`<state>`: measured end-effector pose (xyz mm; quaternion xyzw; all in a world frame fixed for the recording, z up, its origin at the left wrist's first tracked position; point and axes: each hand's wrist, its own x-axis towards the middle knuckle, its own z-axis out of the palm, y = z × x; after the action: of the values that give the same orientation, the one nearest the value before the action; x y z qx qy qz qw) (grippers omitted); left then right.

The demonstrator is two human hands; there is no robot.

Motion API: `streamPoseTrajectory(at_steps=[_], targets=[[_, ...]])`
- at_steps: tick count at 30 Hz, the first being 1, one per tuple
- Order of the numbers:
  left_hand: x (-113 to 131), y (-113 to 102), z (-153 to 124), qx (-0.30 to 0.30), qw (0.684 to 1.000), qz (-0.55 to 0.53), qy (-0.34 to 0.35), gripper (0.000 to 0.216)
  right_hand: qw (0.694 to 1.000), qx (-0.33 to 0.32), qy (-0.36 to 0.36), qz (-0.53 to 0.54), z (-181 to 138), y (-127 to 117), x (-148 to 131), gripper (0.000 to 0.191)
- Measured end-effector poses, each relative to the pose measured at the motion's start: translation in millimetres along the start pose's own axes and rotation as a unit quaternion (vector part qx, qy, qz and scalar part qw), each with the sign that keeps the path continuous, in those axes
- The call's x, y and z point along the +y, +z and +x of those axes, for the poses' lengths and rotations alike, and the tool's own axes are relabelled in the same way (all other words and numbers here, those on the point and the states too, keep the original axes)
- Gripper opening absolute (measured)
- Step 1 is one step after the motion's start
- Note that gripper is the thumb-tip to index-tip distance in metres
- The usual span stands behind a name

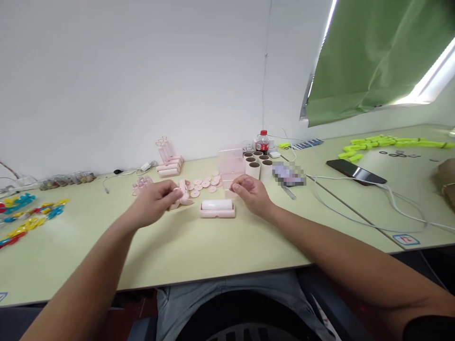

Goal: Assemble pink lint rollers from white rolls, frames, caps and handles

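Observation:
On the table in front of me lies a pale pink case (pixel 218 214) with a white roll (pixel 216 204) resting in it. To its left, my left hand (pixel 156 201) is closed with thumb and fingertips together beside a small pile of pale pink plastic parts (pixel 185 196); whether a part is between the fingers is hidden. My right hand (pixel 251 194) is also closed, above and to the right of the case, near clear pink sheets (pixel 230 162). What it pinches, if anything, cannot be made out. Several pink discs (pixel 196 193) are scattered between the hands, farther back.
White tubes (pixel 266 169) stand behind my right hand, near a cola bottle (pixel 262 142). More pink cases (pixel 169 169) are stacked by the wall. A phone (pixel 355 171) and white cables lie right; colourful plastic pieces (pixel 31 222) lie left.

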<state>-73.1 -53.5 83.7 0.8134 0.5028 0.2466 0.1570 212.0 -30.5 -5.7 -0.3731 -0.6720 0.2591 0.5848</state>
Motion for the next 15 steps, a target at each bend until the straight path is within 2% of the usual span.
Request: streamPoseTrajectory(at_steps=[3, 6, 11, 15], targets=[[30.3, 32.3, 22.7, 0.018, 0.997, -0.044, 0.055, 0.033, 0.997, -0.055, 0.019, -0.051, -1.2, -2.7, -0.7, 0.031], [44.9, 57.0, 42.1, 0.010, 0.989, -0.106, 0.099, 0.032, 0.984, -0.139, -0.008, -0.109, -2.4, -3.1, -2.5, 0.029], [33.0, 78.0, 53.4, -0.006, 0.968, -0.225, 0.107, 0.033, 0.970, -0.193, -0.026, -0.145, -2.0, -1.6, -5.9, 0.023], [15.6, 81.5, 47.4, -0.016, 0.974, -0.196, 0.109, 0.030, 0.960, -0.217, -0.022, -0.175, -1.3, -1.2, -4.9, 0.021]])
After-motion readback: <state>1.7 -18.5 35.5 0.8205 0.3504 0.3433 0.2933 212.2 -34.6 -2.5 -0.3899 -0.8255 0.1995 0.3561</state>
